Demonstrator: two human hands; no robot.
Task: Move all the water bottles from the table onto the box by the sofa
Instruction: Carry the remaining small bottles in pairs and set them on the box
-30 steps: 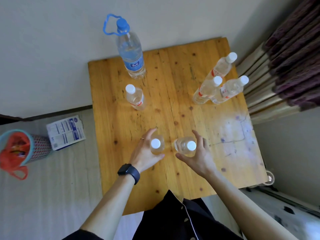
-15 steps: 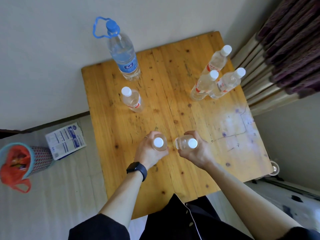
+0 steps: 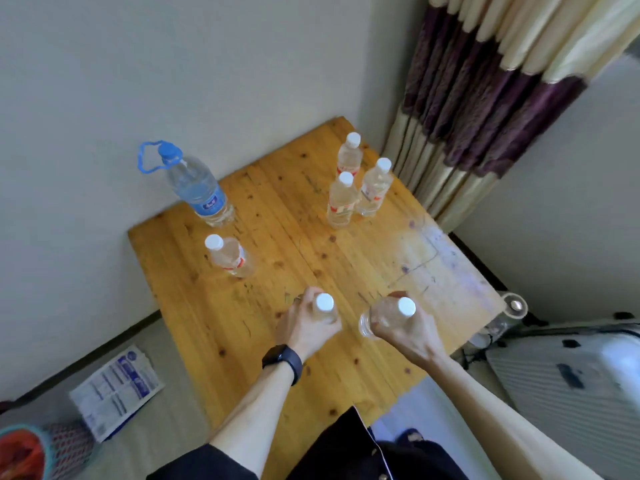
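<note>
Left hand (image 3: 304,327) is clamped round one small bottle (image 3: 325,311), right hand (image 3: 405,330) round a second small bottle (image 3: 372,318), both near the desk (image 3: 346,265) front edge (can't tell if lifted or touching). I'd judge them thin clear plastic, light, squashy and slick, so grip mid-body, not the cap. On the desk: a lone small bottle (image 3: 228,256), a cluster of three (image 3: 343,202) at back right near the curtain (image 3: 485,98), and a big blue-handled bottle (image 3: 197,188) by the wall, which is heavier, so take it by the loop. Box and sofa are out of view. A ribbed grey case (image 3: 571,375) sits right of the desk, possibly in my turn path
</note>
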